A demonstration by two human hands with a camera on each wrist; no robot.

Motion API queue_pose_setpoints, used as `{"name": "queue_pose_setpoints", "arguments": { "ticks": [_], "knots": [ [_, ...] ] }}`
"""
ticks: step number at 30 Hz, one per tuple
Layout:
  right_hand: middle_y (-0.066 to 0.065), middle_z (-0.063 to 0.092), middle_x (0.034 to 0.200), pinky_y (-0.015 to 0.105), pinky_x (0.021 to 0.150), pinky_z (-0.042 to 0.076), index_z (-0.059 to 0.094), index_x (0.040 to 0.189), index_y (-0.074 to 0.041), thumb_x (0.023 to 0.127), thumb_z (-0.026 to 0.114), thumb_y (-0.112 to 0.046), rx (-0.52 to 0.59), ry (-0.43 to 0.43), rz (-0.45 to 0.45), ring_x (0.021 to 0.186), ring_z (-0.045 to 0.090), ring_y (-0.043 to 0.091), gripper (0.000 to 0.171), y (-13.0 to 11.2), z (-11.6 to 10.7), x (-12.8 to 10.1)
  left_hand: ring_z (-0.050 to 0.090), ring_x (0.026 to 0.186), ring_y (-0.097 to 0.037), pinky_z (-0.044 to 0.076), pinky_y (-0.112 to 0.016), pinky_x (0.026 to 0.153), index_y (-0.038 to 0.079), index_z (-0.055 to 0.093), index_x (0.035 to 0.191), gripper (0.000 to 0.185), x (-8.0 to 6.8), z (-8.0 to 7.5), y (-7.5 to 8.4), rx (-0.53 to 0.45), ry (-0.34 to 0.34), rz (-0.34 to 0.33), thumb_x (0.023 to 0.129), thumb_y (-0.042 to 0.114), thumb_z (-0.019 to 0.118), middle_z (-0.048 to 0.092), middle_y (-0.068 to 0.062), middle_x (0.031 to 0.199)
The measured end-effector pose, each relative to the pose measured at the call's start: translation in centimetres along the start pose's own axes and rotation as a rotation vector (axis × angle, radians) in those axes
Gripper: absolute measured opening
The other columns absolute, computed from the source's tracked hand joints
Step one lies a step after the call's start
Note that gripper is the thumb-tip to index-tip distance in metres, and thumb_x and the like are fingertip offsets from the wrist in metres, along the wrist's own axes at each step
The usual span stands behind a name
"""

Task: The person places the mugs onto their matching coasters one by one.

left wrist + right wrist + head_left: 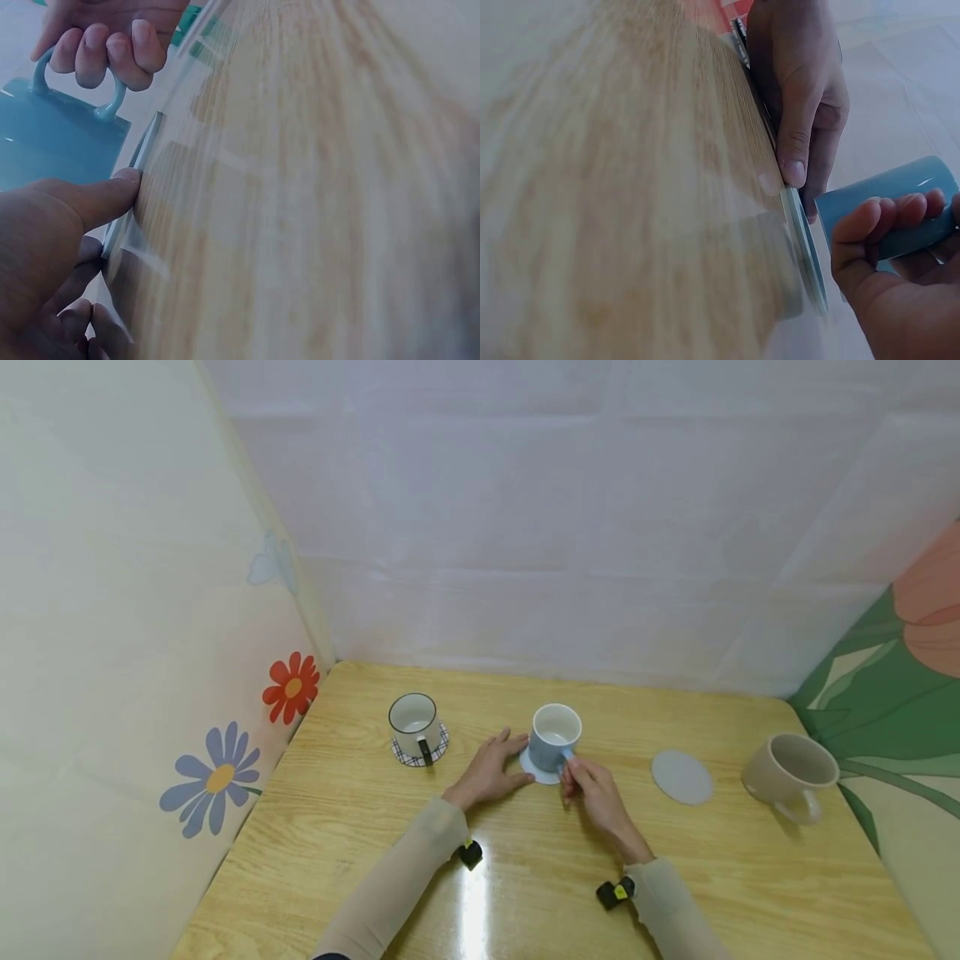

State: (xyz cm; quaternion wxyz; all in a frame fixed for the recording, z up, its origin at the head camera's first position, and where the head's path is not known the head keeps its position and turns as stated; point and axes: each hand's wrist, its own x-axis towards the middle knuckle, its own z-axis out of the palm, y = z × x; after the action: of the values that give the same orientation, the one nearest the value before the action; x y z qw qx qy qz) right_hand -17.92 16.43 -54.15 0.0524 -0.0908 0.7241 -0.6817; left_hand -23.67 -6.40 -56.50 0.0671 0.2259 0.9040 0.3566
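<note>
Gripping mug handle, right hand fingers curling round it | left hand fingertips flat, pressing coaster edge beside them

Glossy wooden table, glazed blue mug

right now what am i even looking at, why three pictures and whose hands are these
There is no machine here, just a person with a camera on the head and one on each wrist. The wide picture is the head view over a wooden table. The two blurry close-ups come from the wrists.

The right hand curls its fingers through the handle of a blue mug standing on a pale blue coaster. The left hand presses a fingertip against that coaster's edge.

Also on the table are a white mug on a checked coaster, a bare grey coaster, and a beige mug.
</note>
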Motion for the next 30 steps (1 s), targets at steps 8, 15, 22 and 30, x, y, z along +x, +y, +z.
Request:
{"name": "queue_pose_setpoints", "arguments": {
  "ticks": [8, 15, 22, 30],
  "knots": [
    [0.01, 0.055, 0.079, 0.024, 0.061, 0.054, 0.052, 0.093, 0.021, 0.118, 0.036, -0.022, 0.022, 0.0, 0.017, 0.07, 0.056, 0.013, 0.052, 0.1, 0.14, 0.04, 0.025, 0.164, -0.031, 0.019, -0.056, 0.134, 0.017, 0.048, 0.161, 0.078, 0.16, 0.18, -0.22, -0.008, 0.007, -0.014, 0.094, 0.04, 0.081, 0.043, 0.005, 0.169],
    [0.01, 0.055, 0.079, 0.025, 0.061, 0.055, 0.05, 0.093, 0.022, 0.118, 0.036, -0.019, 0.047, -0.024, 0.018, 0.07, 0.056, 0.013, 0.05, 0.28, 0.3, 0.01, 0.024, 0.165, -0.03, 0.019, -0.057, 0.133, 0.021, 0.047, 0.162, 0.079, 0.27, 0.18, -0.31, -0.025, -0.004, -0.033, 0.093, 0.04, 0.083, 0.042, 0.003, 0.17],
    [0.008, 0.055, 0.077, 0.024, 0.06, 0.055, 0.049, 0.092, 0.023, 0.118, 0.035, -0.017, 0.052, -0.045, -0.016, 0.068, 0.057, 0.012, 0.05, 0.65, 0.28, 0.04, 0.024, 0.165, -0.031, 0.019, -0.057, 0.134, 0.022, 0.047, 0.162, 0.079, 0.13, 0.13, -0.24, -0.03, -0.005, -0.026, 0.093, 0.039, 0.083, 0.043, 0.003, 0.17],
    [0.008, 0.057, 0.079, 0.024, 0.062, 0.055, 0.052, 0.092, 0.019, 0.118, 0.032, -0.017, 0.009, -0.057, 0.006, 0.07, 0.057, 0.013, 0.049, 0.37, 0.27, -0.01, 0.024, 0.165, -0.031, 0.019, -0.059, 0.133, 0.02, 0.049, 0.161, 0.078, 0.05, 0.08, -0.02, -0.05, 0.003, -0.03, 0.093, 0.036, 0.084, 0.044, 0.003, 0.168]
  ]
}}
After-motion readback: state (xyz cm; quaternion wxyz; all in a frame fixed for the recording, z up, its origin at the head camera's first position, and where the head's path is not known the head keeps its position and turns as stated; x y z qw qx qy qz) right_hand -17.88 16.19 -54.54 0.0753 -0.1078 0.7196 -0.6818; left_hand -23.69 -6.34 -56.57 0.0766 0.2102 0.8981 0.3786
